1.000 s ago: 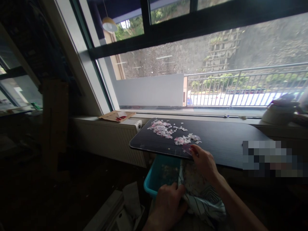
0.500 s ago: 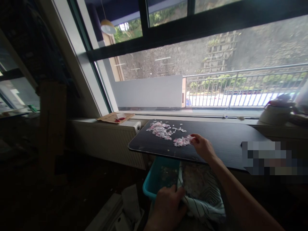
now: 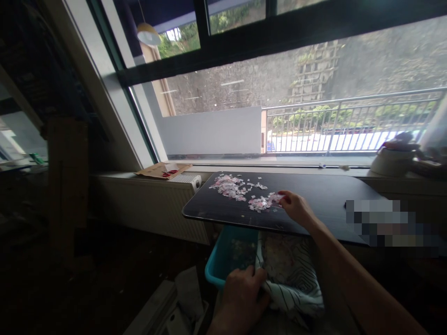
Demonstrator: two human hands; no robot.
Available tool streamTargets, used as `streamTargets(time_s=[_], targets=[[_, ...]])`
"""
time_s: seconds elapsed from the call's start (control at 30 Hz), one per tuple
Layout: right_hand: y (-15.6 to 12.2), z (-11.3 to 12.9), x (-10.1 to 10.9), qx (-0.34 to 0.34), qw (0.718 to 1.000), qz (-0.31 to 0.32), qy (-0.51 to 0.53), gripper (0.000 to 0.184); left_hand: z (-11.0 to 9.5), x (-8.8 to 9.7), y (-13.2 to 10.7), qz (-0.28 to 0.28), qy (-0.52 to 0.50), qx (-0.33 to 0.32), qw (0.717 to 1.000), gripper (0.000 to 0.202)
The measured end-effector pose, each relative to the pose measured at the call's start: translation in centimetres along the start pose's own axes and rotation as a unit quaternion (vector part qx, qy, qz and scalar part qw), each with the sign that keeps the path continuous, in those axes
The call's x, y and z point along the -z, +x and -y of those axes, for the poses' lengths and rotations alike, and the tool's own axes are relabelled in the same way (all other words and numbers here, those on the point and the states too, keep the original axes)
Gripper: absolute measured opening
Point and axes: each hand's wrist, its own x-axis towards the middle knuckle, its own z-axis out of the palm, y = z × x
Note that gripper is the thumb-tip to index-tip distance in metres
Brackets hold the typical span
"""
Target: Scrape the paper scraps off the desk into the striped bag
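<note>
My right hand [image 3: 296,208] is at the dark tabletop [image 3: 321,190], thumb and fingers pinched at the right end of a small heap of white and pink paper scraps [image 3: 258,203]. A larger heap of scraps [image 3: 228,186] lies behind it to the left, with a few loose bits between. Below the table edge, my left hand [image 3: 242,291] is closed on the rim of a striped cloth [image 3: 296,295] that forms an open bag or lining. Scraps are dimly visible inside it. Beside it stands a turquoise tub [image 3: 214,270] with small pieces at its bottom.
Red-handled scissors [image 3: 170,173] lie on brown cardboard [image 3: 150,171] on the sill, above a radiator [image 3: 167,204]. A rounded pale container [image 3: 393,160] stands at the right of the window. White boxes [image 3: 174,298] lie on the dark floor. A blurred patch covers the table's right end.
My right hand has shifted slightly at the small heap, whose right end is now more spread out. My left hand keeps its hold on the cloth. The view has turned slightly.
</note>
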Motion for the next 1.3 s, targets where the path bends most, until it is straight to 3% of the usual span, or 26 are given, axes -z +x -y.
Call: streamTargets(time_s=[0.13,0.27,0.4,0.6,0.87,1.03,1.2,1.3], targets=[[1.2,1.5,-1.7,0.018,1.0,0.015,0.0,0.039,0.3,-0.2,-0.1,-0.006,-0.002,-0.004,1.0,0.017],[0.0,0.1,-0.3,0.003,0.999,0.023,-0.022,0.037,0.4,-0.3,-0.1,-0.01,-0.003,-0.006,1.0,0.016],[-1.2,-1.4,1.4,-0.02,0.999,-0.014,-0.031,0.038,0.2,-0.2,-0.1,-0.012,0.002,-0.006,1.0,0.015],[-1.1,-0.3,0.4,0.01,0.999,0.022,-0.024,0.041,0.2,-0.1,-0.1,-0.012,0.002,-0.006,1.0,0.014],[-2.2,-0.5,1.9,-0.019,0.997,-0.013,-0.077,0.042,0.1,-0.1,-0.2,-0.013,0.003,-0.003,1.0,0.014],[-2.8,-1.0,1.4,-0.015,0.999,0.006,-0.049,0.04,0.2,-0.4,-0.2,-0.02,0.009,-0.005,1.0,0.013],[-3.6,-1.8,1.5,-0.043,0.997,-0.041,-0.056,0.042,0.2,-0.6,-0.1,-0.024,0.012,-0.001,1.0,0.013],[-3.8,-1.7,1.5,-0.024,0.999,-0.02,-0.041,0.039,0.2,-0.4,-0.1,-0.015,0.007,-0.003,1.0,0.013]])
